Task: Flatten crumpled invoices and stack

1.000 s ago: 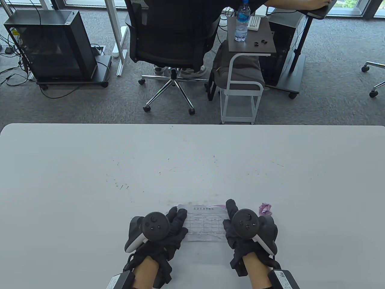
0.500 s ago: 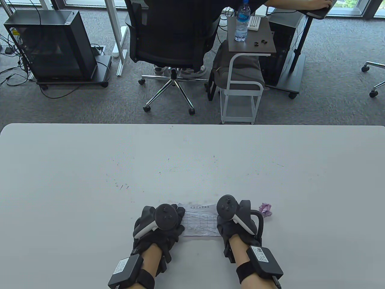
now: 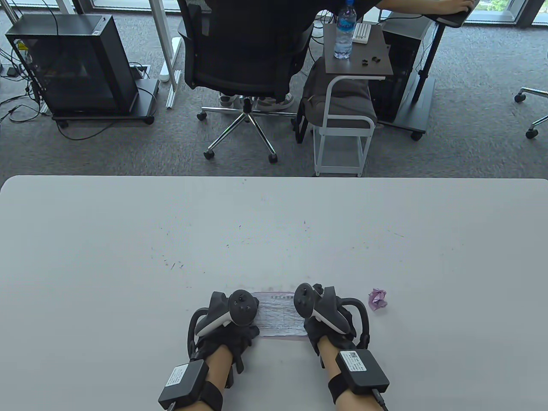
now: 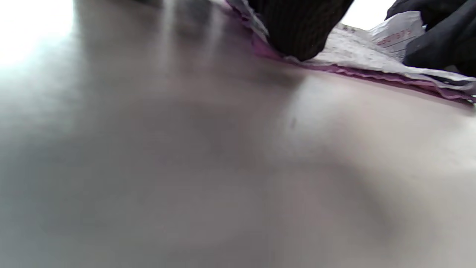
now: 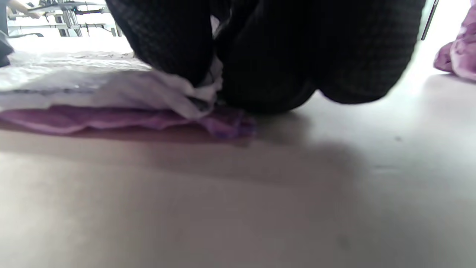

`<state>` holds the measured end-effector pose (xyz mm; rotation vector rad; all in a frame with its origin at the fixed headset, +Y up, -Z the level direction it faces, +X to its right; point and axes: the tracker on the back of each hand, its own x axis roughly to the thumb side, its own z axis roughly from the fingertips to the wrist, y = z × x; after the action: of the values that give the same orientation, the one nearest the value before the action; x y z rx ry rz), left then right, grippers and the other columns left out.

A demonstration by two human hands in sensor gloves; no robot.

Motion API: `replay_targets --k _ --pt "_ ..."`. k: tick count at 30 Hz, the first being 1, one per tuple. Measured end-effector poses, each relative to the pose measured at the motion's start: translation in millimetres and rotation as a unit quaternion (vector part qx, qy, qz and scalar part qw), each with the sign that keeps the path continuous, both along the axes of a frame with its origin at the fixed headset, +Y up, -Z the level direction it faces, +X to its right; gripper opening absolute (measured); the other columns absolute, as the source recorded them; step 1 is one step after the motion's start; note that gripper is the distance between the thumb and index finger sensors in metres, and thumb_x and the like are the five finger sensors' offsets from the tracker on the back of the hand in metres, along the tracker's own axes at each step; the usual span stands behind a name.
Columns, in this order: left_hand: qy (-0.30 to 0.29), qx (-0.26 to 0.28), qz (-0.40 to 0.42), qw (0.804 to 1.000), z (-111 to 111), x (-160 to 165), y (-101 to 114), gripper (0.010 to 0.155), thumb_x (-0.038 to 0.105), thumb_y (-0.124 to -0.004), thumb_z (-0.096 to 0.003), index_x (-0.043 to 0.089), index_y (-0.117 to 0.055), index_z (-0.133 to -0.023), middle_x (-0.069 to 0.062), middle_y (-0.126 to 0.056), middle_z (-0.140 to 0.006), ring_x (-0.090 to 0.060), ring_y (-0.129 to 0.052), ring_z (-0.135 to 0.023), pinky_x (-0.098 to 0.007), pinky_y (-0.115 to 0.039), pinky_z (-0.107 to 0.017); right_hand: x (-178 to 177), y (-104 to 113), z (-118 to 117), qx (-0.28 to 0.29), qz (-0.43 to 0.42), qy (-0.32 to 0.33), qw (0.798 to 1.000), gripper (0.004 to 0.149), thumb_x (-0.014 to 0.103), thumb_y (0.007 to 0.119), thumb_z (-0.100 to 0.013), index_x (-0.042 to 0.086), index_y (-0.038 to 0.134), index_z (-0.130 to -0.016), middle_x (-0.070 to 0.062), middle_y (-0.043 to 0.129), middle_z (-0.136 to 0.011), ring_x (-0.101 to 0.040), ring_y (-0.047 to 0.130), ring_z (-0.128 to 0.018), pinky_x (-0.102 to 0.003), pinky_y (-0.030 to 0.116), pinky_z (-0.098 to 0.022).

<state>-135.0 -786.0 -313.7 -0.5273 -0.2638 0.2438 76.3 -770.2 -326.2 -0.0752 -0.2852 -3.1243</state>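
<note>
A stack of flattened invoices (image 3: 278, 314), a white printed sheet on a purple one, lies near the table's front edge. My left hand (image 3: 252, 329) holds its left edge and my right hand (image 3: 309, 329) holds its right edge, both turned inward. In the right wrist view my fingers (image 5: 174, 44) pinch the white sheet's edge (image 5: 93, 85) above the purple sheet (image 5: 111, 119). In the left wrist view a finger (image 4: 301, 26) presses on the stack's edge (image 4: 353, 52). A crumpled purple invoice (image 3: 378, 298) lies to the right of my right hand and shows in the right wrist view (image 5: 455, 52).
The white table (image 3: 274, 231) stretches far ahead and to both sides. Beyond its far edge are an office chair (image 3: 244, 55), a small side cart (image 3: 342, 124) and a computer case (image 3: 72, 64) on the floor.
Both hands have moved inward along the stack and rolled onto their sides, going from lying flat on the paper's ends to holding its edges. The visible paper between them is narrower.
</note>
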Motion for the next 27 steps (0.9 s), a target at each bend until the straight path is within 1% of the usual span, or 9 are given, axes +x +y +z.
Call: replay_targets --k 4,7,9,10,12,15,18,23,27 --pt "0.017 0.007 0.005 1.0 2.0 -8.9 -1.8 0.07 0.037 -0.076 -0.0576 0.015 -0.039 -0.113 -0.026 -0.013 -0.109 -0.065 -0.021 -0.094 -0.068 -0.037 -0.066 -3.2 2.9 2.8 0.018 0.052 -0.001 0.998 0.067 0.035 0.084 -0.05 0.006 0.053 -0.101 -0.013 0.09 -0.071 -0.026 0.096 -0.047 -0.039 0.089 -0.03" --pt "0.013 0.032 0.014 0.999 5.7 -13.8 5.2 0.072 0.042 -0.075 -0.0569 0.015 -0.039 -0.114 -0.026 -0.015 -0.11 -0.063 -0.029 -0.096 -0.068 -0.043 -0.067 -5.9 9.0 7.4 0.064 0.111 0.019 0.992 0.068 0.041 0.085 -0.048 0.009 0.056 -0.1 -0.014 0.09 -0.074 -0.027 0.098 -0.049 -0.04 0.089 -0.031" --pt "0.009 0.099 0.018 0.995 10.6 -17.0 18.5 0.076 0.05 -0.076 -0.0549 0.012 -0.046 -0.113 -0.026 -0.027 -0.111 -0.058 -0.045 -0.096 -0.066 -0.052 -0.065 -2.6 20.2 8.8 0.116 0.121 0.037 0.985 0.066 0.042 0.085 -0.048 0.01 0.058 -0.099 -0.013 0.089 -0.075 -0.026 0.098 -0.05 -0.039 0.09 -0.031" --pt "-0.004 0.131 0.012 0.991 13.4 -17.7 28.0 0.077 0.052 -0.075 -0.0548 0.011 -0.047 -0.113 -0.026 -0.029 -0.111 -0.056 -0.048 -0.095 -0.065 -0.053 -0.065 2.5 27.9 7.2 0.14 0.116 0.038 0.983 0.065 0.042 0.084 -0.048 0.011 0.059 -0.099 -0.014 0.088 -0.077 -0.027 0.097 -0.052 -0.04 0.09 -0.032" --pt "-0.026 0.156 -0.004 0.987 21.3 -17.1 44.3 0.079 0.055 -0.074 -0.055 0.012 -0.044 -0.114 -0.026 -0.028 -0.111 -0.057 -0.044 -0.096 -0.067 -0.051 -0.065 16.0 37.9 2.4 0.15 0.131 0.023 0.98 0.064 0.041 0.083 -0.049 0.012 0.057 -0.1 -0.019 0.078 -0.088 -0.034 0.091 -0.064 -0.042 0.088 -0.035" --pt "-0.059 0.187 -0.022 0.98 40.7 -11.9 66.2 0.079 0.055 -0.073 -0.056 0.012 -0.042 -0.114 -0.026 -0.024 -0.112 -0.059 -0.038 -0.098 -0.068 -0.049 -0.066 43.2 40.6 -7.9 0.114 0.174 -0.015 0.978 0.066 0.042 0.08 -0.051 0.016 0.05 -0.103 -0.029 0.056 -0.101 -0.044 0.076 -0.079 -0.046 0.085 -0.043" --pt "-0.078 0.195 -0.007 0.978 67.3 -3.8 83.3 0.08 0.056 -0.072 -0.0569 0.012 -0.039 -0.115 -0.026 -0.019 -0.112 -0.061 -0.031 -0.099 -0.07 -0.045 -0.066 68.1 31.1 -13.6 0.073 0.147 -0.05 0.985 0.069 0.042 0.078 -0.053 0.018 0.04 -0.106 -0.037 0.042 -0.105 -0.052 0.067 -0.084 -0.051 0.082 -0.047" --pt "-0.077 0.194 0.028 0.978 96.9 0.1 87.6 0.079 0.055 -0.071 -0.0576 0.013 -0.039 -0.116 -0.025 -0.019 -0.113 -0.061 -0.024 -0.101 -0.073 -0.041 -0.067 90.8 9.3 -11.6 -0.012 0.103 -0.098 0.99 0.068 0.039 0.073 -0.055 0.017 0.035 -0.107 -0.042 0.042 -0.104 -0.054 0.072 -0.081 -0.049 0.083 -0.047" --pt "-0.073 0.201 0.033 0.976 98.5 -3.1 80.7 0.078 0.054 -0.072 -0.0573 0.012 -0.04 -0.115 -0.025 -0.02 -0.112 -0.061 -0.026 -0.101 -0.073 -0.042 -0.066 94.6 -0.9 -6.0 -0.006 0.078 -0.083 0.993 0.059 0.03 0.073 -0.055 0.013 0.046 -0.104 -0.035 0.06 -0.1 -0.045 0.081 -0.076 -0.046 0.084 -0.046"
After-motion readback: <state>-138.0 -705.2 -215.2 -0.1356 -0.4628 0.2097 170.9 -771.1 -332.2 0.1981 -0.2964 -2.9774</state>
